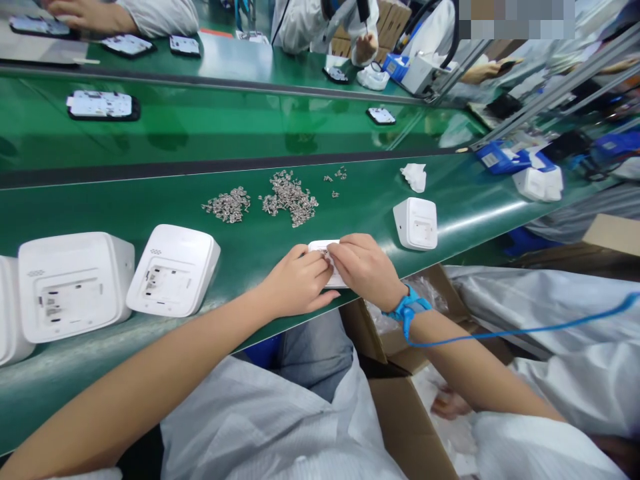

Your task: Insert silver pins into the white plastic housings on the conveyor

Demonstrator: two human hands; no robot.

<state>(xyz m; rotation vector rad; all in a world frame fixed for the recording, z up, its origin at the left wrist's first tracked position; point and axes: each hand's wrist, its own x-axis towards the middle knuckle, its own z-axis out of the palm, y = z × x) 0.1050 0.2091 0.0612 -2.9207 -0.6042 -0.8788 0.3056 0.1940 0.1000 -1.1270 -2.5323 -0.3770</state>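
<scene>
A white plastic housing (pixel 336 280) lies near the bench's front edge, mostly covered by my fingers. My left hand (pixel 300 280) is closed at its left side, fingers curled over the top and thumb along the front. From the right, my right hand (pixel 367 267) bends over the same housing, its fingertips pinched together above the recess. Whatever is in that pinch is too small and hidden to name. Beyond my hands are a pile of small silvery metal pieces (pixel 293 199) and a smaller pile (pixel 230 205). A blue wrist strap (pixel 407 305) with a cord circles my right wrist.
Several white housings (pixel 173 270) stand to the left, and another housing (pixel 420 223) to the right near crumpled white plastic (pixel 414 177). Phone-sized boards (pixel 103 105) lie on the green belt behind. Co-workers' arms (pixel 100 17) reach in across it. Open cardboard boxes (pixel 405 413) sit below.
</scene>
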